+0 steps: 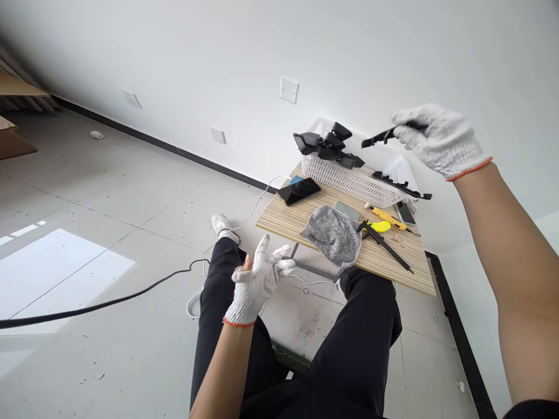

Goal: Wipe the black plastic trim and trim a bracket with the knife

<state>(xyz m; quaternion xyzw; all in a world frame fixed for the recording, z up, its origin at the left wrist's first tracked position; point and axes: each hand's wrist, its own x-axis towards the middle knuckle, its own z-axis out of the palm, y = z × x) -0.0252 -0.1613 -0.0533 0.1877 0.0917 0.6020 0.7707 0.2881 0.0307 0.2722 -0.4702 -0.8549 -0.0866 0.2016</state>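
Observation:
My right hand (pixel 437 139), in a white knit glove with an orange cuff, is closed on a thin black plastic part (pixel 379 138). It is raised above the right end of a white plastic basket (pixel 349 185). Several black plastic pieces (pixel 328 144) are heaped at the basket's left end, and a long black strip (pixel 402 185) lies across its right end. Over my lap, left of the table's front edge, my gloved left hand (pixel 259 279) is held with its fingers apart and nothing in it. The bare thumb tip pokes out of that glove.
On the small wooden table (pixel 283 216) lie a black phone (pixel 299 191), a grey cloth (pixel 334 235), black calipers (pixel 386 247), a yellow-handled tool (pixel 388 218), a yellow curved item (pixel 379 227) and another phone (pixel 406 213). A white wall stands behind. Cables (pixel 131 295) run across the floor at left.

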